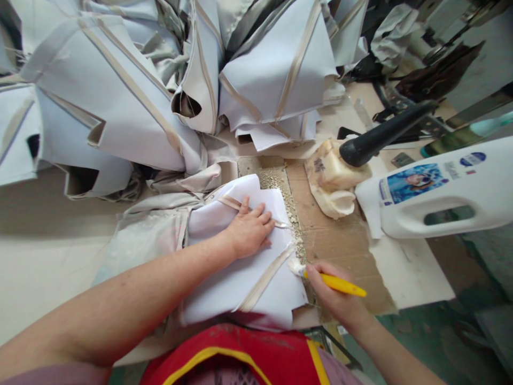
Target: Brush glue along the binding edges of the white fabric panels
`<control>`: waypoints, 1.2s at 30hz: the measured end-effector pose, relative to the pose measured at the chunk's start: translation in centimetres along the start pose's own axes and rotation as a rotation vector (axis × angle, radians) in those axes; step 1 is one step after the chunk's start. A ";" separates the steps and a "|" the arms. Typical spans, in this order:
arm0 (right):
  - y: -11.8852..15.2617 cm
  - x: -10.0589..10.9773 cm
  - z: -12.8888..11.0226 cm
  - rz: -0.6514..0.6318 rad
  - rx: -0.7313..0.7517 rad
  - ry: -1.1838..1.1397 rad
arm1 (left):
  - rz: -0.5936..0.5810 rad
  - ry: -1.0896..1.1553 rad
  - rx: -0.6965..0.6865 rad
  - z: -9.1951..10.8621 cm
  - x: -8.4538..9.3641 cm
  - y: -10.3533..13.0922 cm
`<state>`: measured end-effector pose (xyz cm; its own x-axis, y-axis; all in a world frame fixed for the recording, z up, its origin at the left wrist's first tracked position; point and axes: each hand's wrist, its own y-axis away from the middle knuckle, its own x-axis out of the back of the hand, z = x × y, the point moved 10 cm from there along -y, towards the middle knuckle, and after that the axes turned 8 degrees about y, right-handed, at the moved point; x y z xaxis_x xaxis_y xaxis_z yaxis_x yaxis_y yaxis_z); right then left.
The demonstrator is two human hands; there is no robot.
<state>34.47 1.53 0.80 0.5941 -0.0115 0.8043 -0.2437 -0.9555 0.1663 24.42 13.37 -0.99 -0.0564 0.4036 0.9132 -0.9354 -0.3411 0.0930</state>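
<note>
A white fabric piece with beige tape strips (224, 275) lies flat on the table in front of me. My left hand (249, 229) rests on it, fingers spread, pressing it down. In my right hand (334, 294) is a brush with a yellow handle (345, 284). Its bristles (296, 266), coated with something white, touch the fabric's right edge close to the end of one tape strip. Along that edge a cardboard strip (294, 222) is crusted with dried lumps.
Several similar white pieces (276, 75) are heaped at the back and left. To the right stand a cut-open whitish container (334, 174) with a black handle (385, 133) above it, and a large white jug (444, 187) lying on its side. Brown cardboard (336, 256) covers the table there.
</note>
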 end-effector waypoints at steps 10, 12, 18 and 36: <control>-1.4 2.2 -0.6 0.119 -0.070 -0.059 | -0.008 -0.049 0.017 0.1 -0.3 -0.2; -1.0 1.3 -0.5 0.090 -0.060 -0.051 | -0.016 -0.047 0.019 0.1 -0.4 -0.2; 5.9 -0.6 0.7 0.015 -0.077 -0.013 | -0.043 -0.040 0.027 -0.1 -0.6 -0.3; 6.8 4.1 2.1 0.156 -0.153 -0.043 | -0.139 0.024 0.616 -11.6 6.9 4.2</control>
<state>36.89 -5.65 4.03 0.5712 -0.1713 0.8028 -0.4471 -0.8851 0.1292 16.06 24.61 1.13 0.0363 0.4956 0.8678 -0.5627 -0.7075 0.4276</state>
